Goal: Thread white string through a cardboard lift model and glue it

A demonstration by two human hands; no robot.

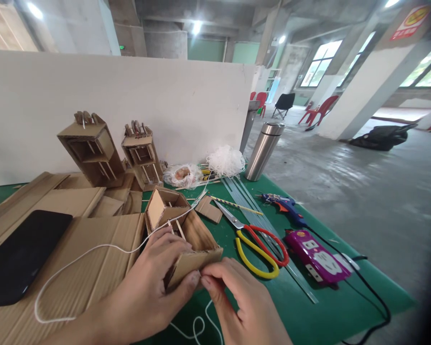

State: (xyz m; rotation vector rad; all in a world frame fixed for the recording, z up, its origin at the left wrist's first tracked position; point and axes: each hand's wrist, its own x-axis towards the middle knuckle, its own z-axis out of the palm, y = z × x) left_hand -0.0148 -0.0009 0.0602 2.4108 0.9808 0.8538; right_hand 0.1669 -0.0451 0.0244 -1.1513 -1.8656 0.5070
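Note:
My left hand (pixel 161 273) grips a small open cardboard box (pixel 197 232) that lies tilted in front of me, thumb on its near panel and fingers reaching over the side. Thin wooden sticks (pixel 180 229) cross the box's inside. At the near edge of that panel, the thumb and forefinger of my right hand (pixel 233 297) are pinched together; what is between them is too small to make out. A white string (pixel 109 246) crosses the box and loops over the cardboard towards my left forearm. More string (pixel 198 330) curls on the table below my hands.
Scissors (pixel 260 244), a glue gun (pixel 283 203) and a purple patterned case (pixel 318 258) with a black cable lie to the right. Clear glue sticks (pixel 244 191), a string bundle (pixel 225 162) and a steel flask (pixel 265 151) stand behind. Left are a phone (pixel 25 256), cardboard sheets (pixel 104 235) and two cardboard structures (pixel 93 148).

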